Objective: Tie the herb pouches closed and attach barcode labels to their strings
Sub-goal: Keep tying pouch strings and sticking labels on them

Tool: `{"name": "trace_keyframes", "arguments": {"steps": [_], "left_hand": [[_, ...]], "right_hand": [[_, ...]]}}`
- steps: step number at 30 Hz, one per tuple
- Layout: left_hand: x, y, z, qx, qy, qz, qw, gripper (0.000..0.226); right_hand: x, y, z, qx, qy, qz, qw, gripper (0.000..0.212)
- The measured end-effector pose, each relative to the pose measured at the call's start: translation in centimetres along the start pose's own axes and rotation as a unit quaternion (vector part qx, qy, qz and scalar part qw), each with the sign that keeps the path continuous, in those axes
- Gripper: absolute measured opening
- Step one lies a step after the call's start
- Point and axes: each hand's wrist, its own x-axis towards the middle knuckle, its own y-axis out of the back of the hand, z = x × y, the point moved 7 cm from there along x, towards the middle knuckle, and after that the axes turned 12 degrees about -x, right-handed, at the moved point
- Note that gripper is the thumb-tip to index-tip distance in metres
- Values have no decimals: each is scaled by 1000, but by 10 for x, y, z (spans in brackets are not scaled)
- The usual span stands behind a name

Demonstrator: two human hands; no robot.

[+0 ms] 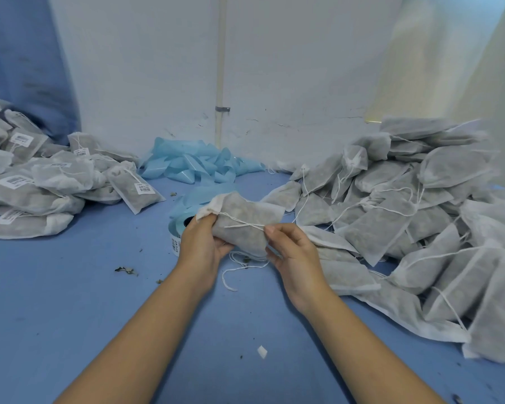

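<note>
One herb pouch [242, 220] sits in the middle, off the blue worktop [70, 287]. The left hand [203, 243] grips its neck end; the right hand [289, 246] pinches its white string [239, 224]. Labelled pouches [41, 182] lie at 9 o'clock, unlabelled pouches [405, 217] at 3 o'clock.

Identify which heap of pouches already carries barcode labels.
The heap on the left: white barcode stickers show on its pouches. The heap on the right shows only bare strings, and the pouch in hand has no label.
</note>
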Motion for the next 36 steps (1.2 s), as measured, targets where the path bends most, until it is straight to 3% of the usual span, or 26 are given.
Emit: {"name": "trace_keyframes", "arguments": {"steps": [3, 7, 12, 15, 21, 23, 25, 27, 29, 32, 36], "left_hand": [[-6, -3, -7, -53, 61, -30, 996, 31], [-13, -15, -10, -122, 41, -87, 988, 36], [-19, -8, -26, 119, -44, -11, 992, 58], [-18, -2, -28, 69, -38, 14, 997, 44], [-12, 14, -8, 15, -56, 40, 998, 22], [-10, 14, 5, 27, -73, 26, 997, 12], [-7, 21, 15, 82, -97, 24, 992, 10], [-9, 28, 22, 174, -133, 11, 976, 16], [-13, 30, 27, 275, -174, -31, 945, 8], [-17, 32, 28, 402, -226, -74, 884, 21], [-12, 38, 31, 467, -247, -68, 847, 33]], "right_hand": [[0, 2, 4, 5, -14, 23, 1000, 9], [-1, 4, 6, 18, -28, 56, 998, 10], [-3, 3, 7, 29, -26, 69, 997, 11], [-6, -3, 6, 12, -4, 56, 998, 8], [-6, -7, 5, -90, 56, 28, 994, 11], [-7, -10, 9, -175, 54, 14, 983, 15], [-7, -14, 11, -321, 67, -2, 945, 23], [-9, -21, 12, -471, 94, -10, 877, 29], [-7, -25, 12, -543, 112, -6, 832, 25], [-2, -23, 15, -545, 89, 1, 834, 31], [2, -18, 15, -536, 66, 21, 842, 40]]}}
